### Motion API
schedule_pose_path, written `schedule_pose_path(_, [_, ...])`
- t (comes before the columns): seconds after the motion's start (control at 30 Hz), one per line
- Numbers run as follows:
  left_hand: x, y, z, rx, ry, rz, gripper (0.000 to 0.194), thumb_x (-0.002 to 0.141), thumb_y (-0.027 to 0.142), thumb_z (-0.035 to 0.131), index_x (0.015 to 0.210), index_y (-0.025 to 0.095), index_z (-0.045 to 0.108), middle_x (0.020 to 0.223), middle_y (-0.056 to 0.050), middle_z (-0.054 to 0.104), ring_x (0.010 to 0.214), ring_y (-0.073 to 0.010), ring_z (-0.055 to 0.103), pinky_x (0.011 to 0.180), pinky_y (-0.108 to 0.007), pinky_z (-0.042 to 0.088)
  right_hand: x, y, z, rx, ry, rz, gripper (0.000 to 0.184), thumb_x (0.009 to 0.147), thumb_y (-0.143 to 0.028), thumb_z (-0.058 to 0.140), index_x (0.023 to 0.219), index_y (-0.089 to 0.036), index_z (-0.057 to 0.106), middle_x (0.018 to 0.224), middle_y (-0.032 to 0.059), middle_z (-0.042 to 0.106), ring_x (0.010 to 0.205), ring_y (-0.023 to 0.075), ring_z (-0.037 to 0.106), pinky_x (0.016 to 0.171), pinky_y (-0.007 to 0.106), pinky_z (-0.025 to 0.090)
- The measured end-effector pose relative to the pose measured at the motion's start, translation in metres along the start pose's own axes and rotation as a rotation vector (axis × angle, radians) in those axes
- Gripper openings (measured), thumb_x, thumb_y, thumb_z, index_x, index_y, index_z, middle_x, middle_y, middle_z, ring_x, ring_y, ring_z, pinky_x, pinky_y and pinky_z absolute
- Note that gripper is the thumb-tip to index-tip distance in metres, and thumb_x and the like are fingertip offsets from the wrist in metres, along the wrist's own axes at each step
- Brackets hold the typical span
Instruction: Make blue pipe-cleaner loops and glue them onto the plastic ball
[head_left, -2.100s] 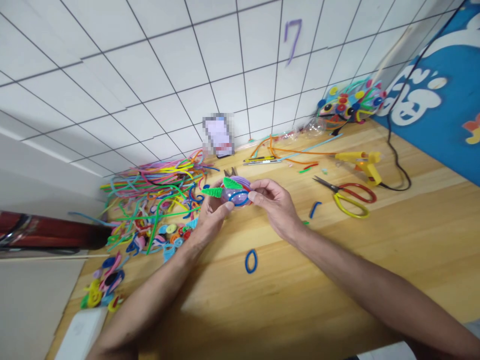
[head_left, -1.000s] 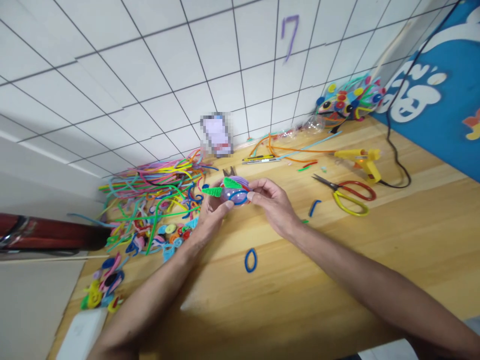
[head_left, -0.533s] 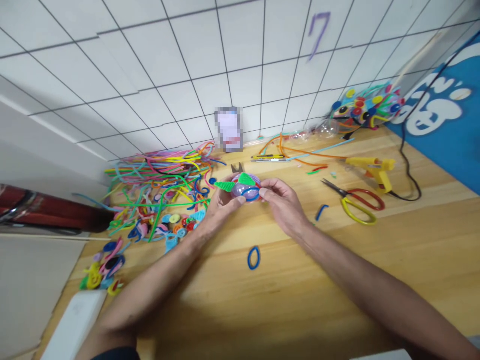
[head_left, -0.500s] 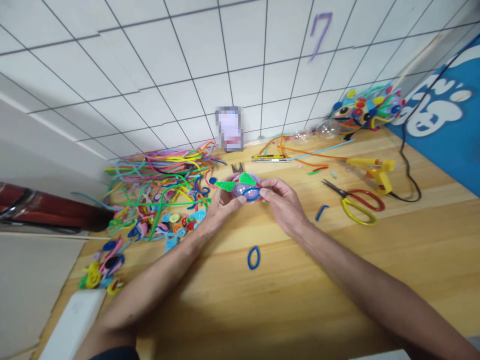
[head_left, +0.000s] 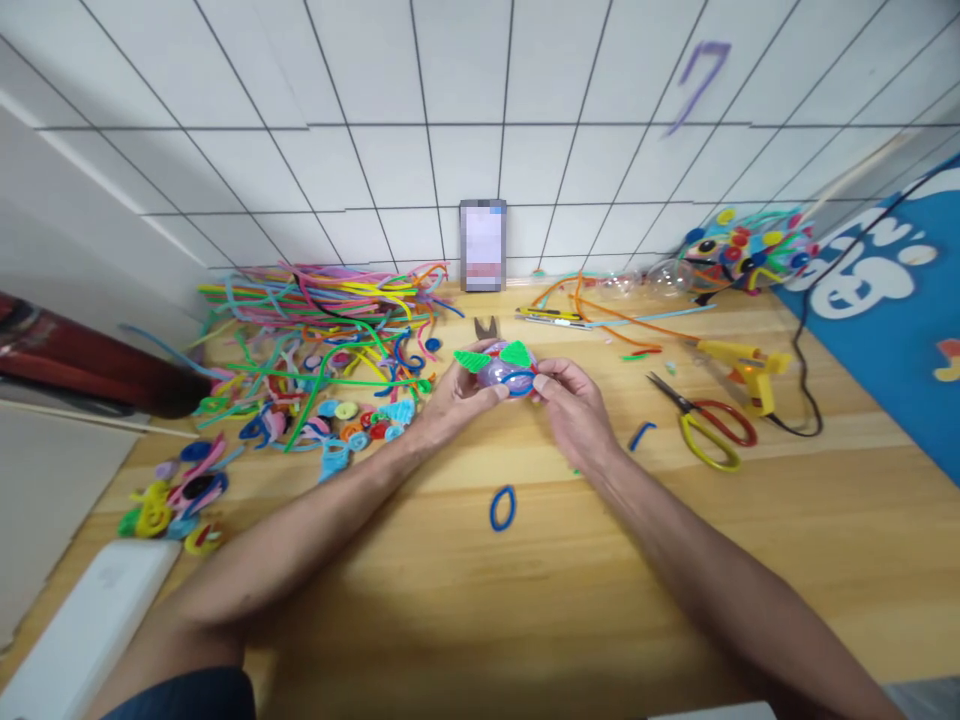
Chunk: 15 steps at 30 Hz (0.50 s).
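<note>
Both my hands hold a small purple craft ball (head_left: 501, 372) just above the wooden table (head_left: 570, 590). The ball has two green fin-like pieces on top and a blue pipe-cleaner loop on its side. My left hand (head_left: 456, 398) cups it from the left, fingers curled round it. My right hand (head_left: 574, 405) pinches it from the right, at the blue loop. A separate blue pipe-cleaner loop (head_left: 502, 507) lies on the table nearer to me.
A heap of coloured pipe cleaners (head_left: 315, 340) fills the back left. Scissors (head_left: 701, 425) and a yellow glue gun (head_left: 739, 362) with a black cord lie at the right. A finished colourful craft (head_left: 739, 245) sits by the tiled wall. A white box (head_left: 82, 630) lies near left.
The view has swung so the wall and table look more level. Both hands stay closed on the purple ball, shifted slightly to the right in the picture.
</note>
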<state>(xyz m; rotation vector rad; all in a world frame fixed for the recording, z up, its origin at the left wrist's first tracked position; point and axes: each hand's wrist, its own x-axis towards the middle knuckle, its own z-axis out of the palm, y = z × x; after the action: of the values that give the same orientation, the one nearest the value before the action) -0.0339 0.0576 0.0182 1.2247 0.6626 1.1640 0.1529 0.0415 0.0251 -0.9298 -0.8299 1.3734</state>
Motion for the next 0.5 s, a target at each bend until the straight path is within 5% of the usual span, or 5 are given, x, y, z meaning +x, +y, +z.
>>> schedule_pose_path(0.3, [-0.0023,0.0062,0.0034,0.026,0.029,-0.086,0.093,0.077,0.051,0.092,0.154,0.023,0.049,0.155,-0.016,0.061,0.142,-0.0368,0.06,0.123,-0.054,0.046,0.0036,0.0035,-0.0038,0.005,-0.008,0.0,0.028,0.066,-0.032,0.096,0.084,-0.026,0.077,0.081,-0.0033,0.071,0.072,0.0121,0.06,0.068,0.027,0.048])
schedule_pose_path(0.5, [-0.0007,0.0021,0.0042,0.134,0.09,-0.024,0.085,0.077,0.053,0.09,0.146,0.02,0.053,0.149,-0.016,0.063,0.136,-0.0341,0.063,0.116,-0.048,0.05,0.0053,0.004,-0.005,0.033,-0.021,0.036,0.032,0.062,-0.032,0.1,0.083,-0.026,0.078,0.08,-0.0034,0.073,0.072,0.0116,0.061,0.066,0.025,0.049])
